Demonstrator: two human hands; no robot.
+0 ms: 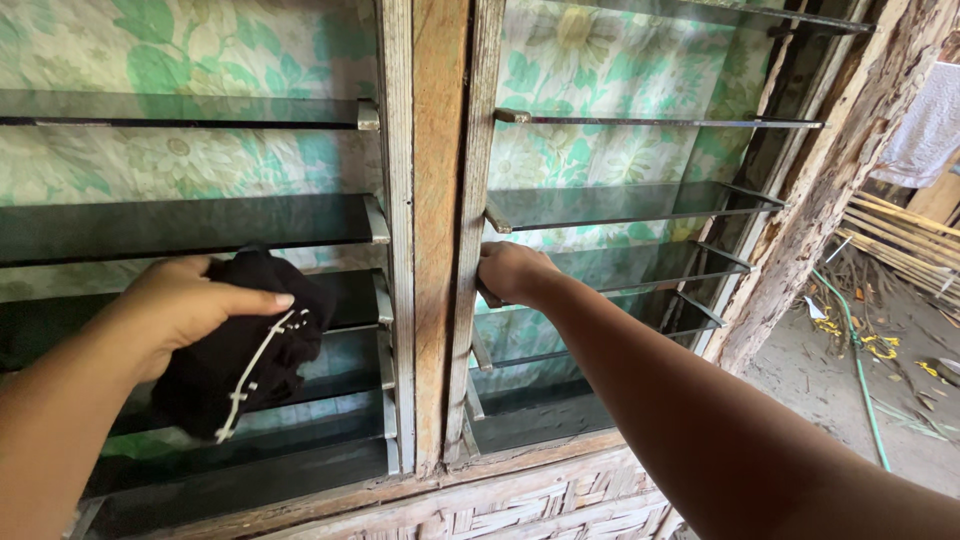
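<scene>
Pressing black cloth [245,345] on glass louvre [180,225], left hand [190,300] grip clamped, right hand [512,272] closed around louvre lever [487,300].

Wooden window frame [437,230] down the middle — tinted glass slats [190,225] tilted in metal clips on both sides. A black cloth [245,345] lies against one left slat. Below, a wooden sill [400,490] — woven bamboo wall [530,510] beneath it.

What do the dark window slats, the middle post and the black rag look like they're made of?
Dark window slats: probably tinted glass, glossy and see-through. Middle post: bare weathered wood, grain showing. Black rag in the left hand: soft fabric, folds and white stitching.
</scene>
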